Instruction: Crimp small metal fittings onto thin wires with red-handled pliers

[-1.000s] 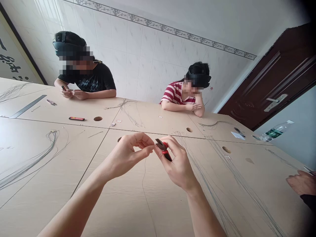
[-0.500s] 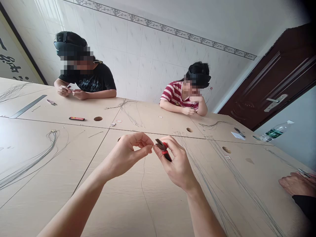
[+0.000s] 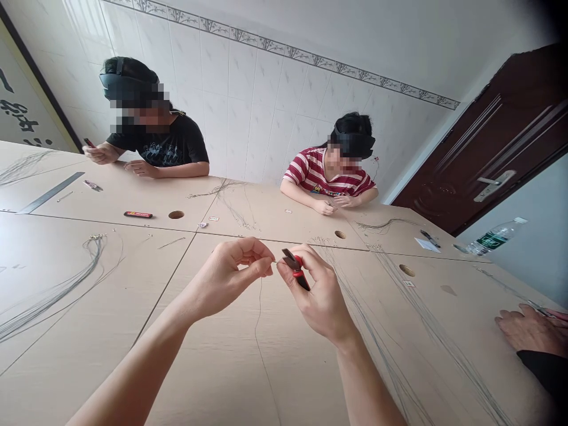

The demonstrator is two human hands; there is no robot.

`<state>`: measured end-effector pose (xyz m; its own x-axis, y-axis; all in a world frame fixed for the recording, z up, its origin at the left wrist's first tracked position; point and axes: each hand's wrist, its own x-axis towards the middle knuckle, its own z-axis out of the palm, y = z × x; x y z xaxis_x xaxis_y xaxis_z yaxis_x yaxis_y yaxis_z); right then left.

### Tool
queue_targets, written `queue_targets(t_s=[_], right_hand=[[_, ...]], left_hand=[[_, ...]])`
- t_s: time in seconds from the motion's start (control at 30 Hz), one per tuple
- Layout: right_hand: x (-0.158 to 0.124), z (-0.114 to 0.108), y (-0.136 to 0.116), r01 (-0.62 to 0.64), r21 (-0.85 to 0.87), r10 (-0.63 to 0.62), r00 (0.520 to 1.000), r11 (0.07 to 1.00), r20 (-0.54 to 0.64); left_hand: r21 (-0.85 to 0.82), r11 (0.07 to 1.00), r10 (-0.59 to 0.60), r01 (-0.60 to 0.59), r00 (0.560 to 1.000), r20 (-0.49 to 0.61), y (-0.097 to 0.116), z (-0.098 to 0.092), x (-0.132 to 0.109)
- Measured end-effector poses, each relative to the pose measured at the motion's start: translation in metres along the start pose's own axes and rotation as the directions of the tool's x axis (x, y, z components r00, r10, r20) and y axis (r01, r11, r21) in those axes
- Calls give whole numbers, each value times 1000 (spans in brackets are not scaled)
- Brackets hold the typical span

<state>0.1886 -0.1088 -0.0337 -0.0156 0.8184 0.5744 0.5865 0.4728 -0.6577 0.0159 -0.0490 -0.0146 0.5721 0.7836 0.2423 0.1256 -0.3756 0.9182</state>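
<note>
Above the table's middle, my left hand [image 3: 242, 269] pinches a thin wire between thumb and forefinger. The slack of the wire [image 3: 258, 331] hangs below that hand and trails toward me. My right hand [image 3: 317, 290] is wrapped round small pliers [image 3: 292, 260] with red and black handles, their dark jaws pointing up and left. A short greenish end spans the small gap between my two hands; my right thumb and fingertip sit at its right side. Whether the fingertips grip that end is too small to tell.
Wire bundles lie on the table at left [image 3: 84, 278] and right [image 3: 426, 319]. A red-black utility knife [image 3: 138, 215], a steel ruler [image 3: 52, 192] and a plastic bottle [image 3: 497, 236] rest farther off. Two people sit opposite; another person's hand [image 3: 530, 331] is at right.
My hands have parted slightly, and the greenish end now shows between them. Opposite, the left person's hand has moved outward with a dark tool; the right person's hand has dropped from the chin.
</note>
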Motion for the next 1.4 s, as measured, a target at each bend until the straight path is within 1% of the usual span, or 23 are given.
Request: queue_targets(t_s=[0.6, 0.77, 0.87, 0.93, 0.97, 1.07, 1.13, 1.23, 1.3, 1.37, 1.4], right_hand=[[-1, 1, -1, -9, 10, 9, 1000, 1000, 5], [0, 1, -1, -3, 6, 3, 1000, 1000, -9], [0, 1, 0, -10, 23, 10, 1000, 1000, -19], [1, 1, 0, -27, 44, 29, 999, 999, -38], [1, 1, 1, -41, 60, 44, 998, 997, -49], [1, -1, 3, -93, 144, 104, 992, 985, -73], [2, -4, 5, -138, 204, 158, 984, 969, -82], [3, -7, 10, -215, 285, 257, 959, 934, -119], [5, -8, 15, -255, 360, 327, 932, 898, -155], [7, -8, 21, -271, 457, 383, 907, 847, -173], [8, -8, 24, -271, 513, 406, 898, 814, -170]], left_hand=[[7, 1000, -9, 9, 1000, 11, -1, 1, -2], [-30, 999, -15, 16, 1000, 24, -2, 1, -1], [-100, 995, -11, 15, 999, 41, 0, 0, -1], [-180, 982, -31, 48, 995, 99, 1, -1, 0], [-224, 971, -48, 81, 988, 149, 1, 0, 0], [-323, 927, -85, 192, 944, 317, -2, 3, 1], [-364, 895, -102, 257, 913, 394, -4, 7, 2], [-406, 836, -167, 370, 875, 455, -8, 13, 3], [-422, 803, -181, 421, 846, 501, -8, 17, 3], [-435, 795, -153, 423, 833, 531, -7, 21, 2], [-444, 798, -133, 408, 837, 530, -7, 22, 1]])
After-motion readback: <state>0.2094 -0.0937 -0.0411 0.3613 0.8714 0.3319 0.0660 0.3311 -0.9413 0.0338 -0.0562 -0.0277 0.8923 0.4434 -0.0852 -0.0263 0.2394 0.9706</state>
